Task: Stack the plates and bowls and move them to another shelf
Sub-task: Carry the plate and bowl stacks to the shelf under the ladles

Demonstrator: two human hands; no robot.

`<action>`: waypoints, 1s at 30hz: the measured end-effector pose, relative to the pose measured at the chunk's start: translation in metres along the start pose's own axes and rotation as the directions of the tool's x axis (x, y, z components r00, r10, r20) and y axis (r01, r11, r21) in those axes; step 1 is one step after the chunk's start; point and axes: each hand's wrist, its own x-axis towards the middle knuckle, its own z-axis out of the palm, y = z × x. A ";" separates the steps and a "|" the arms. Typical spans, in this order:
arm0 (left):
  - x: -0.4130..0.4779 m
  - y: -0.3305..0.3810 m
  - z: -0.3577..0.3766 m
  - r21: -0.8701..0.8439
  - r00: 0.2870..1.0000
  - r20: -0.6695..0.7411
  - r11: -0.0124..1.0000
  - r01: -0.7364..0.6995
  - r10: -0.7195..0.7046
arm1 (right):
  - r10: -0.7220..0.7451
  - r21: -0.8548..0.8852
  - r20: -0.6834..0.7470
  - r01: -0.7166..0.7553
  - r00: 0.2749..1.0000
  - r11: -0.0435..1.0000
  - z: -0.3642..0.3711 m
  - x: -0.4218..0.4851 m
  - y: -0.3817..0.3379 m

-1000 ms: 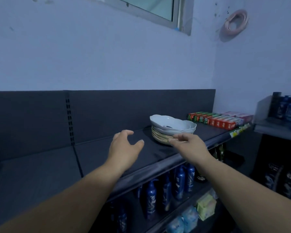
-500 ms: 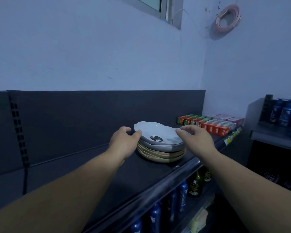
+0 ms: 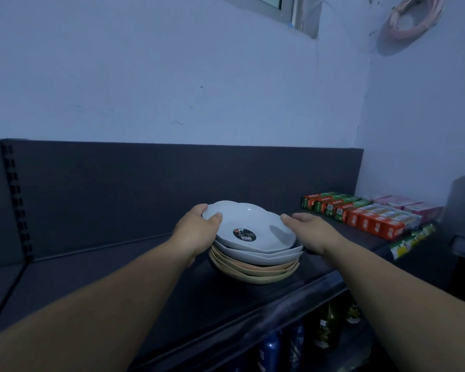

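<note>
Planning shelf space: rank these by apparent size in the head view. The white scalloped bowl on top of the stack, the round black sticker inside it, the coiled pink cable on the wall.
1-2. white scalloped bowl and coiled pink cable: nearly alike. The bowl looks wider, but the cable hangs farther off, so I leave them unranked.
3. round black sticker: clearly smallest.

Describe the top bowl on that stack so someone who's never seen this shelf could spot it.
On the dark shelf under the pale wall, left of the red and green boxes, sits a stack of dishes. The top bowl crowns it, its rim gripped by the left hand. Unlike the tan plates below, it is pale grey, wavy-edged, with a black sticker inside.
</note>
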 end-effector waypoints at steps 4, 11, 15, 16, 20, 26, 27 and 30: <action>0.000 -0.006 0.004 0.035 1.000 -0.023 0.999 0.015 -0.014 | -0.022 0.037 0.034 0.021 0.999 0.999 0.004 0.010 0.003; -0.001 -0.017 -0.025 0.206 0.988 -0.145 0.975 0.078 -0.049 | -0.089 0.119 0.130 0.074 0.987 0.990 0.031 0.008 -0.008; 0.003 -0.019 -0.053 0.263 0.977 -0.211 0.960 0.101 -0.045 | -0.135 0.130 0.157 0.115 0.978 0.985 0.053 0.003 -0.016; 0.005 -0.019 -0.058 0.261 0.976 -0.211 0.960 0.104 -0.048 | -0.141 0.124 0.151 0.123 0.978 0.985 0.058 0.003 -0.017; 0.013 -0.017 -0.065 0.370 0.990 -0.132 0.924 0.101 -0.055 | -0.126 0.160 0.135 0.103 0.983 0.982 0.064 0.003 -0.019; 0.018 -0.021 -0.060 0.478 0.996 -0.060 0.874 0.084 -0.064 | -0.094 0.207 0.137 0.064 0.986 0.976 0.060 -0.005 -0.021; 0.016 -0.021 -0.060 0.456 0.996 -0.028 0.886 0.087 -0.084 | -0.088 0.208 0.143 0.057 0.986 0.976 0.060 -0.007 -0.021; 0.009 -0.025 -0.063 0.271 0.986 0.081 0.955 0.119 -0.146 | -0.069 0.214 0.144 0.037 0.987 0.976 0.058 -0.014 -0.022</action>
